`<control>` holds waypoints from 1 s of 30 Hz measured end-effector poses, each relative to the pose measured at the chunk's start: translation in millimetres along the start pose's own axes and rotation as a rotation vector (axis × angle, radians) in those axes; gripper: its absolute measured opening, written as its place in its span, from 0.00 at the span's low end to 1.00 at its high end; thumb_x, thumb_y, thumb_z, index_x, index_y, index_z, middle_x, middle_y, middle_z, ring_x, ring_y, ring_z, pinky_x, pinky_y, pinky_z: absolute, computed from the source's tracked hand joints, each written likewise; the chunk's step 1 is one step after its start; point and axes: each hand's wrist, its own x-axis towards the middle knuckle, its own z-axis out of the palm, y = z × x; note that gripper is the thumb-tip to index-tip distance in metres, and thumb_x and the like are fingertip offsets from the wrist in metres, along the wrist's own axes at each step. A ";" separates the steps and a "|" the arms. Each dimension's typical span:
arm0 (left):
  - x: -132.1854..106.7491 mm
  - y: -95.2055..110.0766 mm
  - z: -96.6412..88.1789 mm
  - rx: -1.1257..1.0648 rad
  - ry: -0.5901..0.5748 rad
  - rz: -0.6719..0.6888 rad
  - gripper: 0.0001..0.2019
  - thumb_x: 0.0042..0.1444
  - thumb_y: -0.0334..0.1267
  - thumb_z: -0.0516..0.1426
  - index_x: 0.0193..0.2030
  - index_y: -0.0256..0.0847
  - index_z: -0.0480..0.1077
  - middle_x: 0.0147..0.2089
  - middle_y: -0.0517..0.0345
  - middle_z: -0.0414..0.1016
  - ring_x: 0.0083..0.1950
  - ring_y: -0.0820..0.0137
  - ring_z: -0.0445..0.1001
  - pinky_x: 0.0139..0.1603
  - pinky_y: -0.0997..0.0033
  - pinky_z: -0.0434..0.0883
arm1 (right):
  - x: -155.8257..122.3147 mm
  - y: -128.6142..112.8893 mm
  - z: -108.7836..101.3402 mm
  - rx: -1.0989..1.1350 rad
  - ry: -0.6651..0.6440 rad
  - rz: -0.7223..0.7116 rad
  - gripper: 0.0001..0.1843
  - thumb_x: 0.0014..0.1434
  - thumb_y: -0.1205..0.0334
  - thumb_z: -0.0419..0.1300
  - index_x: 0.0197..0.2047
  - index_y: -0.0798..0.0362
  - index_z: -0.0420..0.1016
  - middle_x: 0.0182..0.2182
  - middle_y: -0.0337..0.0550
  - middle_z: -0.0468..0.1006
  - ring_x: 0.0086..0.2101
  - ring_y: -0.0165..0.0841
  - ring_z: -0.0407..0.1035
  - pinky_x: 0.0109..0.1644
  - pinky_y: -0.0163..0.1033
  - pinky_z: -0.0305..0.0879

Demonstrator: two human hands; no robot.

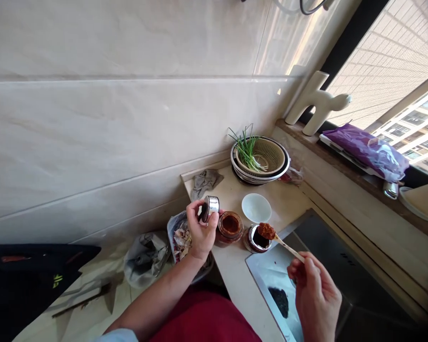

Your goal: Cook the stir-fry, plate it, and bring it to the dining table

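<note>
My left hand [199, 230] is closed around a silver jar lid [209, 207], held just left of an open jar of red paste [230, 227] on the counter. My right hand [316, 292] pinches the handle of a spoon [284, 244], its bowl heaped with red-brown paste [266, 231] above a second open jar [257, 240]. A small empty white bowl [256, 207] stands just behind both jars.
Stacked strainer baskets with green onions [260, 159] sit at the counter's back corner, a grey cloth [205, 183] to their left. A steel sink [328, 266] lies to the right. A purple bag [367, 147] rests on the windowsill. Plastic bags [148, 256] with scraps sit lower left.
</note>
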 end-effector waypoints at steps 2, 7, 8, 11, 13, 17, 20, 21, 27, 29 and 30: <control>0.3 0.3 -0.1 0.004 0.000 0.001 0.20 0.52 0.46 0.61 0.47 0.45 0.59 0.45 0.58 0.67 0.27 0.76 0.76 0.34 0.69 0.78 | -6.0 15.3 -13.0 -0.299 -0.030 -0.261 0.10 0.58 0.57 0.60 0.38 0.54 0.76 0.22 0.39 0.74 0.23 0.30 0.68 0.30 0.35 0.67; 0.6 -0.2 -0.4 0.028 -0.002 0.025 0.20 0.52 0.46 0.61 0.48 0.46 0.59 0.44 0.59 0.68 0.27 0.75 0.76 0.33 0.68 0.78 | -6.9 43.3 -18.6 -0.677 -0.293 -0.931 0.10 0.61 0.69 0.55 0.44 0.52 0.73 0.29 0.42 0.77 0.27 0.29 0.72 0.31 0.32 0.68; 0.5 0.0 -0.3 0.029 -0.004 0.027 0.20 0.52 0.46 0.60 0.48 0.46 0.59 0.44 0.59 0.68 0.27 0.75 0.76 0.33 0.68 0.78 | -5.7 45.7 -17.5 -0.706 -0.317 -0.995 0.11 0.61 0.71 0.54 0.46 0.53 0.73 0.29 0.43 0.77 0.28 0.29 0.71 0.32 0.32 0.68; 0.4 1.0 0.3 0.022 -0.013 0.032 0.19 0.53 0.45 0.61 0.48 0.46 0.59 0.45 0.58 0.68 0.27 0.75 0.77 0.33 0.68 0.78 | -3.2 49.0 -16.0 -0.777 -0.330 -1.056 0.13 0.62 0.73 0.53 0.48 0.55 0.70 0.31 0.46 0.76 0.29 0.30 0.71 0.33 0.33 0.68; 0.5 1.3 0.4 0.005 -0.016 0.038 0.19 0.52 0.45 0.61 0.48 0.46 0.59 0.44 0.59 0.68 0.27 0.74 0.77 0.34 0.67 0.78 | -2.3 50.5 -17.2 -0.805 -0.327 -1.071 0.13 0.62 0.73 0.53 0.49 0.56 0.69 0.32 0.47 0.75 0.30 0.31 0.70 0.34 0.34 0.68; 0.1 -0.6 -0.7 -0.029 -0.020 0.035 0.19 0.52 0.44 0.61 0.48 0.46 0.59 0.45 0.59 0.67 0.28 0.74 0.78 0.34 0.67 0.78 | -1.0 53.3 -19.5 -0.831 -0.352 -1.079 0.13 0.62 0.74 0.53 0.50 0.58 0.68 0.33 0.48 0.74 0.31 0.31 0.69 0.34 0.34 0.68; -0.7 -1.4 -1.6 -0.046 -0.017 0.027 0.21 0.52 0.44 0.62 0.49 0.46 0.59 0.46 0.58 0.67 0.30 0.73 0.78 0.36 0.66 0.79 | -0.7 54.5 -19.3 -0.836 -0.359 -1.083 0.13 0.62 0.74 0.53 0.50 0.59 0.68 0.34 0.49 0.74 0.32 0.31 0.69 0.35 0.34 0.68; -1.0 -1.2 -1.6 -0.054 -0.016 0.022 0.22 0.51 0.44 0.62 0.49 0.46 0.59 0.46 0.57 0.66 0.31 0.73 0.78 0.37 0.65 0.79 | -0.7 55.0 -19.0 -0.839 -0.358 -1.080 0.13 0.62 0.74 0.53 0.50 0.59 0.68 0.34 0.49 0.74 0.32 0.31 0.69 0.35 0.34 0.68; -3.3 -0.6 1.0 -0.142 0.008 0.008 0.25 0.45 0.43 0.66 0.47 0.46 0.60 0.48 0.57 0.65 0.31 0.71 0.79 0.37 0.64 0.79 | 0.2 61.4 -18.8 -0.838 -0.343 -1.040 0.13 0.62 0.73 0.53 0.50 0.56 0.69 0.33 0.48 0.75 0.31 0.31 0.71 0.35 0.34 0.69; -3.9 -1.6 2.4 -0.144 0.027 0.007 0.24 0.46 0.43 0.66 0.47 0.46 0.60 0.47 0.57 0.66 0.31 0.71 0.79 0.37 0.64 0.79 | 0.1 59.5 -20.5 -0.829 -0.331 -1.027 0.13 0.62 0.72 0.54 0.49 0.55 0.70 0.33 0.47 0.76 0.31 0.31 0.72 0.35 0.33 0.69; -4.2 -2.2 3.0 -0.144 0.038 0.005 0.24 0.47 0.44 0.66 0.47 0.46 0.60 0.47 0.57 0.67 0.30 0.71 0.79 0.36 0.63 0.79 | -0.5 55.9 -21.7 -0.816 -0.318 -1.025 0.13 0.61 0.72 0.54 0.49 0.55 0.70 0.33 0.46 0.76 0.31 0.30 0.72 0.35 0.33 0.69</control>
